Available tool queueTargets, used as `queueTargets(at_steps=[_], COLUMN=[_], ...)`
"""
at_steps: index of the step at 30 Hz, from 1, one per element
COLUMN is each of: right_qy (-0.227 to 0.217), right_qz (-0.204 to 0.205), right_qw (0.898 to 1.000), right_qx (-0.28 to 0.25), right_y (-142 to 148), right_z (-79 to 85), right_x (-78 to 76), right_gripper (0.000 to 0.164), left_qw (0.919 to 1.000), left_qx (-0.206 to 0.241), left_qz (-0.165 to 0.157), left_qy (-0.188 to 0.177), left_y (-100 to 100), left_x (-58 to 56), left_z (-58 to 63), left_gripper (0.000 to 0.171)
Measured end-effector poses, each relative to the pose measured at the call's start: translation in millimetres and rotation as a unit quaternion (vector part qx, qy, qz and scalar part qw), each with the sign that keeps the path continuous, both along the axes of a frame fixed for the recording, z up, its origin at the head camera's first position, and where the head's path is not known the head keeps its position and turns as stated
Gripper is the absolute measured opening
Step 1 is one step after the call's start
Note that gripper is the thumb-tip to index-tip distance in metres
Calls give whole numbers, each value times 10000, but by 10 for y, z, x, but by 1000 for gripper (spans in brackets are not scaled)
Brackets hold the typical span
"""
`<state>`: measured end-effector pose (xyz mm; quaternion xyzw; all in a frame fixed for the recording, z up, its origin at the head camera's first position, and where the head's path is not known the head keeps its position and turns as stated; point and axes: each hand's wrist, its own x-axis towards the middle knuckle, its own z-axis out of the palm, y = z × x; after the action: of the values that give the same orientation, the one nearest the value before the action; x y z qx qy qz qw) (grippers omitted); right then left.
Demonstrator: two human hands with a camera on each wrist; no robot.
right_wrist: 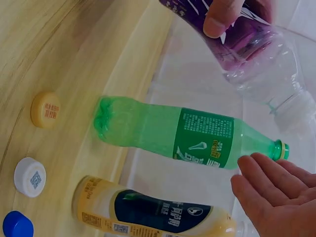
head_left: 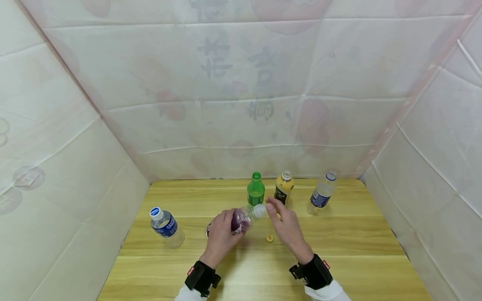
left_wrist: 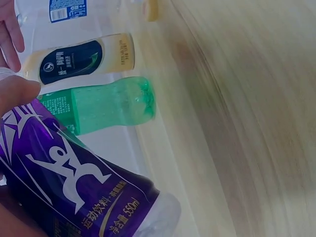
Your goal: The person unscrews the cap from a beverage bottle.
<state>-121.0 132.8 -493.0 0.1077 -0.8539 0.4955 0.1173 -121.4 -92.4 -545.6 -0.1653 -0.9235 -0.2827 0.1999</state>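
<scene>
1. The left hand (head_left: 223, 234) curls around the purple bottle (head_left: 242, 221), held tilted just in front of and to the left of the green bottle (head_left: 256, 190), its white cap (head_left: 260, 211) end toward the right hand.
2. The right hand (head_left: 287, 225) has its fingers loosely extended and grips nothing; it is in front of and to the right of the green bottle, with a slim gap between its fingers and the white cap.
3. In front of the green bottle and slightly right lies a yellow cap (head_left: 269, 238); the right wrist view shows a second white cap (right_wrist: 29, 177) and a blue cap (right_wrist: 18, 224) continuing that row rightward.
4. The yellow bottle (head_left: 284, 186) stands just right of the green bottle, leaving little room between them.
5. Farther right of the green bottle, past a wider gap, stands an uncapped clear bottle; well to its left, near the surface's left edge, stands a capped clear bottle (head_left: 165, 228).
6. The wooden surface (head_left: 357, 267) stretches toward the person, its widest open room in front and to the right of the green bottle; its far edge is close behind that bottle.
7. Beyond that edge rises a creased, printed white sheet (head_left: 241, 125), with further sheeting at both sides.
</scene>
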Motion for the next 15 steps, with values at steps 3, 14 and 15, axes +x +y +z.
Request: queueTargets(at_steps=[3, 14, 15], right_qy=[54, 377, 468], right_qz=[-127, -378, -389], right_qw=[9995, 9924, 9911], right_qx=[276, 1107, 1187], right_y=[-29, -102, -105], right_z=[-9, -40, -47], right_x=[-1, -20, -22], right_gripper=[44, 47, 46], left_qw=[9999, 9994, 9994], left_qx=[-108, -332, -337], left_qz=[-18, -55, -59], left_qy=[-14, -86, -55], left_y=[6, 43, 46], left_x=[7, 34, 35], left_z=[-20, -83, -82], left_gripper=[77, 76, 75])
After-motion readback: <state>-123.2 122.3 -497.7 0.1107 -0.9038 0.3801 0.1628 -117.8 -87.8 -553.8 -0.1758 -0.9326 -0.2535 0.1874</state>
